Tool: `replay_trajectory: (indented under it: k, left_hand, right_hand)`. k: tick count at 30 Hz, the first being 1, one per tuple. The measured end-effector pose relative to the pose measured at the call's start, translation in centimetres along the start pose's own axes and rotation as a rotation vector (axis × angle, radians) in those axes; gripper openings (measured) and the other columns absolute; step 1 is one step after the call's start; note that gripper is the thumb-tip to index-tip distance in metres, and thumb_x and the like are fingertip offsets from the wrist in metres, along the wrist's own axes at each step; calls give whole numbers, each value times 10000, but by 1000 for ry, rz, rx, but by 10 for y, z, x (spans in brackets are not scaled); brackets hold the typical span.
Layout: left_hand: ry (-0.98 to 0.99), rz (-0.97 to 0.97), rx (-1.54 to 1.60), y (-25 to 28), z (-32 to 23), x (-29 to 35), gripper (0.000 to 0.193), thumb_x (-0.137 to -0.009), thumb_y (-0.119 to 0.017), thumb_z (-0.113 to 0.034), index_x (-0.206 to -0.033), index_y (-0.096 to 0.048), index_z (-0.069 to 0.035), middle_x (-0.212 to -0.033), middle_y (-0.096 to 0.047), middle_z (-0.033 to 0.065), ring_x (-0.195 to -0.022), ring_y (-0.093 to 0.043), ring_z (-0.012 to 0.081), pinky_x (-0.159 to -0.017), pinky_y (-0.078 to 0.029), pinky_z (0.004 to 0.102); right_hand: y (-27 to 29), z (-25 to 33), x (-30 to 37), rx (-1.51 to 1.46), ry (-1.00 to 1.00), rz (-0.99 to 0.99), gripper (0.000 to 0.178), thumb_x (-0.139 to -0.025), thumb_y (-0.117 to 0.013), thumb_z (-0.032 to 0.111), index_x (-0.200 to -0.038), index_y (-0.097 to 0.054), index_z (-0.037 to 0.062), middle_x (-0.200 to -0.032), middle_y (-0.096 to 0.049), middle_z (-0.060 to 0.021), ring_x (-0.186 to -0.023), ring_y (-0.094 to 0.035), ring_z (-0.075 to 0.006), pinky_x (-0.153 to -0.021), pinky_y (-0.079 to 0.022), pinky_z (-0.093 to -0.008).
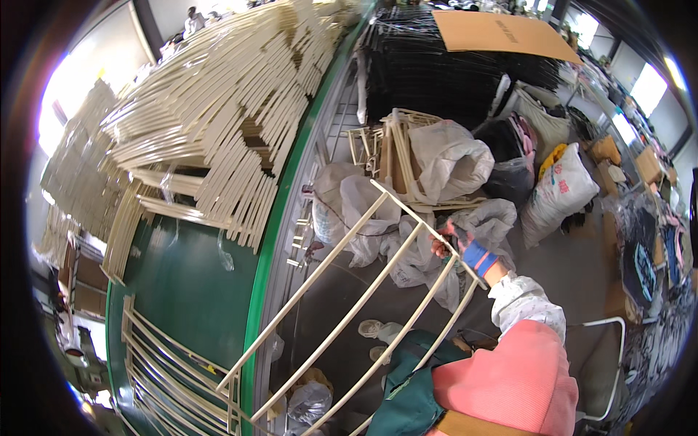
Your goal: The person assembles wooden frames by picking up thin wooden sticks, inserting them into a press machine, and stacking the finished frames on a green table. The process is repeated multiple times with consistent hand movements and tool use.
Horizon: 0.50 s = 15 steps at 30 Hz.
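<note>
Big heap of cream metal frames (240, 94) already stacked on the green worktop (185, 291), a few more (174, 385) lying flat at its near end, so looks like a good chunk of the sorting is done. One cream wire frame (363, 291) is still in the air, slanting from the worktop edge out over the floor. The right hand (465, 251), gloved, has its grip closed around the frame's far top rail. Left hand isn't visible anywhere. White plastic bags (436, 160) and more frames sit behind, so there's probably still plenty left.

Factory workshop: stacked cream metal frames (218, 94).
</note>
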<state>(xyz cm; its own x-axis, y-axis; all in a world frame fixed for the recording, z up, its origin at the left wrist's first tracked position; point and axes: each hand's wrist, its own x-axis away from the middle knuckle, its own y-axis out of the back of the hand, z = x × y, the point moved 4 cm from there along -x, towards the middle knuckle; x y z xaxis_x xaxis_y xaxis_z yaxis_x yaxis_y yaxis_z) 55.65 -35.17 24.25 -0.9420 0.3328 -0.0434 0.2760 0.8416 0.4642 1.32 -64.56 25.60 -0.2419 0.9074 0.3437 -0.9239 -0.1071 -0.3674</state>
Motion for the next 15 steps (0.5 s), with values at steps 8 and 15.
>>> replay_trajectory:
  k: [8, 15]
  left_hand:
    - [98, 343, 71, -84, -6, 35, 321, -894, -460, -315, -872, -606, -30, -822, -591, 72, -669, -527, 183, -633, -451, 325]
    - [263, 526, 74, -150, 9, 75, 297, -892, -459, -312, -850, -597, -52, -800, -574, 70, -648, -513, 184, -614, -448, 326]
  right_hand:
    - [23, 91, 51, -119, 72, 67, 821, -850, -383, 650, -1225, -438, -78, -1071, -596, -249, -957, -620, -333, -803, -523, -417]
    - [106, 131, 41, 27, -49, 150, 831, -826, -295, 714, -1175, -508, -10, -953, -628, -211, -787, -656, -244, -652, -534, -319]
